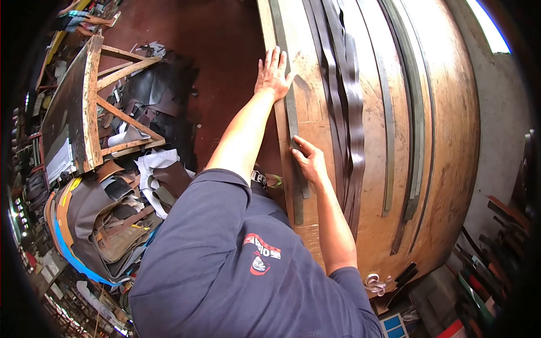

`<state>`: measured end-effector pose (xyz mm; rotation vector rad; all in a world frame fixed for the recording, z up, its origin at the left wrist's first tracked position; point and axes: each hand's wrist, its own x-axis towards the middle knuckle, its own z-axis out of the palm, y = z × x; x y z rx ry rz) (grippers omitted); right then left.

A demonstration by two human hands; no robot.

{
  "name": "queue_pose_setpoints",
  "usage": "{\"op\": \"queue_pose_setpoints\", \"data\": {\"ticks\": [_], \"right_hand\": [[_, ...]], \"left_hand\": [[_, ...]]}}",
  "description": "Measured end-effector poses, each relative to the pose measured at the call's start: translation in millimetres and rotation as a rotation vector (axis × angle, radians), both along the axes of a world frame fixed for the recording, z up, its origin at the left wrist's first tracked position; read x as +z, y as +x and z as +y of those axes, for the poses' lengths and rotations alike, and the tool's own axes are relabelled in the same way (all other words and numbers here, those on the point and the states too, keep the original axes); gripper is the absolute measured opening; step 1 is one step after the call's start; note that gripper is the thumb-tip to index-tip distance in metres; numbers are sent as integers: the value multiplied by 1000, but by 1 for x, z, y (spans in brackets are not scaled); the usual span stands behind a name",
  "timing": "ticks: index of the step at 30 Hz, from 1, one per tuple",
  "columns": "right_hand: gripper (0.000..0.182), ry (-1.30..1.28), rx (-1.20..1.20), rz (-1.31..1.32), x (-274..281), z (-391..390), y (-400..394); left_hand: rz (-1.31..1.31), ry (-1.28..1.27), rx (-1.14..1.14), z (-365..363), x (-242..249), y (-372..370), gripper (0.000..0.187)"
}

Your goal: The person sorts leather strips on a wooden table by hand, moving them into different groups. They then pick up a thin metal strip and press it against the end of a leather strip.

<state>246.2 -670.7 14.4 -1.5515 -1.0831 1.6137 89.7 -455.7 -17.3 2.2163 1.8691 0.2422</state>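
Observation:
My left hand (274, 74) lies flat with its fingers stretched out at the left edge of the wooden table, over a long grey-green leather strip (291, 115). Closer to my body, my right hand (310, 161) is partly curled, thumb and forefinger at the same strip. Whether anything small sits between those fingertips is hard to see. A brown strip (288, 183) runs beside it along the table edge. To the right, several dark brown leather strips (355, 107) lie lengthwise in a wavy bundle.
More long strips (415, 118) rest farther right on the wooden table (451, 124). On the left are a tilted wooden frame (91, 107), leather scraps (149, 90) on the floor and a heaped container (73, 236). Another person's legs (93, 21) show at top left.

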Motion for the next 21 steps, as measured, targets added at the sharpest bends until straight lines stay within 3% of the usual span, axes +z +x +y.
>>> {"op": "queue_pose_setpoints", "data": {"ticks": [21], "right_hand": [[42,-31,49,-40,-2,3,0]], "left_hand": [[1,31,18,-1,-2,1,72]]}}
